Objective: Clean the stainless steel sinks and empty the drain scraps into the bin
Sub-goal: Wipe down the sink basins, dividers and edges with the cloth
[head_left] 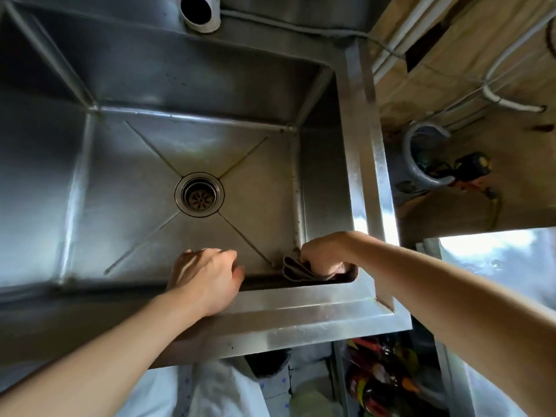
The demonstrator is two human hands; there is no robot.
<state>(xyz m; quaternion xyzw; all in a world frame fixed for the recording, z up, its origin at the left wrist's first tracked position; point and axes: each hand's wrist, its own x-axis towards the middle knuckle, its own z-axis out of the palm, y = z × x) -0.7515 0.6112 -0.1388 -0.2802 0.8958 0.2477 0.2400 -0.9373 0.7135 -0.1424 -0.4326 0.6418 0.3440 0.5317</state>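
A deep stainless steel sink [126, 182] fills the view, with a round drain strainer [199, 195] in the middle of its floor. My right hand [326, 254] grips a folded brownish cloth [296, 267] and holds it against the near right corner of the basin. My left hand [207, 273] reaches over the sink's near rim, fingers bent down into the basin and holding nothing. The near wall of the basin is hidden below the rim.
A white pipe end [199, 12] hangs over the sink's back edge. To the right, beyond the rim [373, 164], a grey bucket [421, 158] with tools and hoses stands on the floor. Colourful packets [382, 377] lie under the sink's front right.
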